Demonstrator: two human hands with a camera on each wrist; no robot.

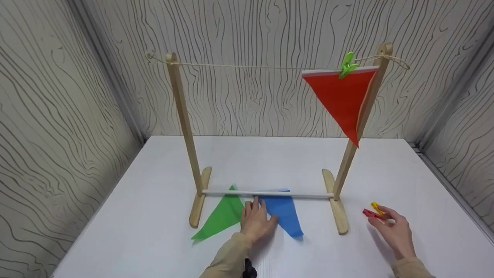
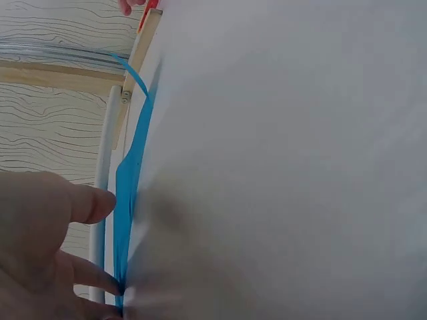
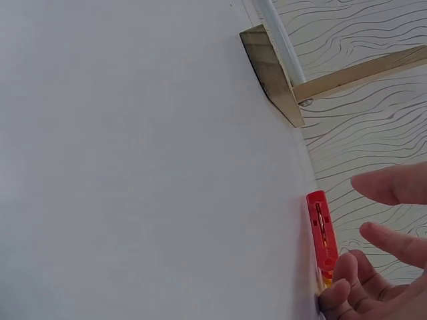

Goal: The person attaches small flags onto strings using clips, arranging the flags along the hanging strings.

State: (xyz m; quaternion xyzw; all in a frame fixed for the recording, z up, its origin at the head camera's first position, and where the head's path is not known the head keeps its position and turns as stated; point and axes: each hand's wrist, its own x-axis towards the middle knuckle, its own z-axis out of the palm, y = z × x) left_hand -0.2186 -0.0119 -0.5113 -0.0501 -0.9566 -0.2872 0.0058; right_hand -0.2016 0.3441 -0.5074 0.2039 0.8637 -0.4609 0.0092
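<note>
My left hand [image 1: 257, 222] reaches down at the blue pennant [image 1: 285, 212], its fingertips on the upper left edge. In the left wrist view the thumb stands apart from the other fingers beside the blue cloth [image 2: 128, 193]. A green pennant [image 1: 223, 217] lies just left of this hand. Over on the right, my right hand [image 1: 395, 229] is at a red clothespin [image 1: 372, 213] and a yellow clothespin [image 1: 377, 207]. In the right wrist view, thumb and forefinger are spread beside the red clothespin [image 3: 323, 230], while the lower fingers bend near the mostly hidden yellow one.
A wooden stand rises from the white table [image 1: 154, 247], with a left post [image 1: 185, 127], a right post [image 1: 347, 166] and a white crossbar [image 1: 266, 193]. A string [image 1: 239, 66] spans the tops. From it hangs a red pennant [image 1: 343, 96] under a green clothespin [image 1: 347, 65].
</note>
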